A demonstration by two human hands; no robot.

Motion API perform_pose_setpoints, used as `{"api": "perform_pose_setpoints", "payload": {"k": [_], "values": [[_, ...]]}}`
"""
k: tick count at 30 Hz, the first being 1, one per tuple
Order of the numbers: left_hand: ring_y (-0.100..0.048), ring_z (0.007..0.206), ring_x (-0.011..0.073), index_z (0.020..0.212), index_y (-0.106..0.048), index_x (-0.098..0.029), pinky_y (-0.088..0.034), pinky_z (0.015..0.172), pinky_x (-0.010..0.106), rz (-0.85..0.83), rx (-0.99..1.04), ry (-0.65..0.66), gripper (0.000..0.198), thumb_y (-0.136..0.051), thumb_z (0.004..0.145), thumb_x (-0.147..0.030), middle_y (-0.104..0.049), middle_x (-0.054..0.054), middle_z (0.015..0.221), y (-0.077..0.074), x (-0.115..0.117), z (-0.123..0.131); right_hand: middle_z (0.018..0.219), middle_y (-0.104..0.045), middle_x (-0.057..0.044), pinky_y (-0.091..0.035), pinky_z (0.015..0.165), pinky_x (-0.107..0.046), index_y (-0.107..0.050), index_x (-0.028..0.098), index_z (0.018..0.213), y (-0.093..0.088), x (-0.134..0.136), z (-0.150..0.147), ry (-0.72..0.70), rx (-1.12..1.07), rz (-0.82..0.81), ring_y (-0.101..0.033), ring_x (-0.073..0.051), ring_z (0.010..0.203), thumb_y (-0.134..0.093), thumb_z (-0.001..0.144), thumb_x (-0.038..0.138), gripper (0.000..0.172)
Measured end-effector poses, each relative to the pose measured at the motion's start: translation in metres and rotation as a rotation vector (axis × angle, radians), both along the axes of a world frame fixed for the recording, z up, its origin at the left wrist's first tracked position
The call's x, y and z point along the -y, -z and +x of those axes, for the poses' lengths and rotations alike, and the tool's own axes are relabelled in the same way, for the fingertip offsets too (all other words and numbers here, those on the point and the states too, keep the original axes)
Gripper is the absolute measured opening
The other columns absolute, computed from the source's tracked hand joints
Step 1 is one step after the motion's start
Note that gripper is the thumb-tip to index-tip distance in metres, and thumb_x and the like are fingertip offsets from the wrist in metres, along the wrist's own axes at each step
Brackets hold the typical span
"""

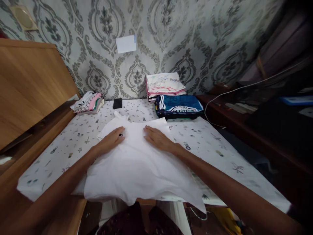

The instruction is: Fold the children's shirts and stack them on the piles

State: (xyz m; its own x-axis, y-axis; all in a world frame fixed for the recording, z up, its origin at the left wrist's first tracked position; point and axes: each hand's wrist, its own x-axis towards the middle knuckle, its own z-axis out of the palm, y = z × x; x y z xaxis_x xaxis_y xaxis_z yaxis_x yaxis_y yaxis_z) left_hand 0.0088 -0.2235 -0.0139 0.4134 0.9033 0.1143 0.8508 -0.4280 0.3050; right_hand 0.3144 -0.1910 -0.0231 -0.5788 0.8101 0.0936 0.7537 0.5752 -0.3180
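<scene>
A table under a printed cloth, laid with clothes.
A white shirt lies spread out at the near edge, its lower end hanging over. Along the far side, a small pile of folded clothes sits at the left, with a flat black object near it; to the right are a pale pile and, just in front, a pile topped with blue.

garment: white | wallpaper: grey damask | tablecloth: white, scattered motifs
</scene>
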Motion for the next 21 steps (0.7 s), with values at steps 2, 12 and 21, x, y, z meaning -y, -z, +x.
{"api": "perform_pose_setpoints", "payload": {"k": [2, 12, 21], "values": [[-0.030, 0.152, 0.0268, 0.154, -0.037, -0.019, -0.024, 0.124, 0.043, -0.066, -0.037, 0.008, 0.068, -0.029, 0.100, -0.060, -0.033, 0.011, 0.165, 0.009, -0.006, -0.006, 0.163, -0.034, -0.016, -0.024, 0.124, -0.049, -0.042, 0.013, 0.152, 0.007, -0.011, 0.009, 0.121, 0.100, 0.017, -0.027, -0.027, 0.153, -0.032, 0.103, 0.045, 0.060], [-0.051, 0.136, 0.0270, 0.140, -0.053, -0.019, -0.037, 0.116, 0.041, -0.001, -0.009, -0.214, 0.055, -0.038, 0.095, -0.047, -0.056, 0.012, 0.147, 0.010, -0.068, -0.062, 0.160, -0.042, -0.014, -0.033, 0.118, -0.050, -0.046, 0.017, 0.148, 0.023, -0.025, 0.043, 0.301, 0.192, 0.195, -0.038, -0.026, 0.148, -0.030, 0.104, 0.042, 0.054], [-0.068, 0.088, 0.0276, 0.091, -0.067, -0.018, -0.049, 0.073, 0.031, -0.096, -0.054, -0.553, 0.022, -0.068, 0.071, -0.028, -0.072, 0.008, 0.088, -0.004, -0.144, -0.042, 0.139, -0.057, -0.020, -0.052, 0.084, -0.036, -0.059, 0.014, 0.129, -0.035, -0.042, 0.003, 0.207, 0.453, 0.191, -0.067, -0.027, 0.109, -0.034, 0.095, 0.006, 0.044]]}}
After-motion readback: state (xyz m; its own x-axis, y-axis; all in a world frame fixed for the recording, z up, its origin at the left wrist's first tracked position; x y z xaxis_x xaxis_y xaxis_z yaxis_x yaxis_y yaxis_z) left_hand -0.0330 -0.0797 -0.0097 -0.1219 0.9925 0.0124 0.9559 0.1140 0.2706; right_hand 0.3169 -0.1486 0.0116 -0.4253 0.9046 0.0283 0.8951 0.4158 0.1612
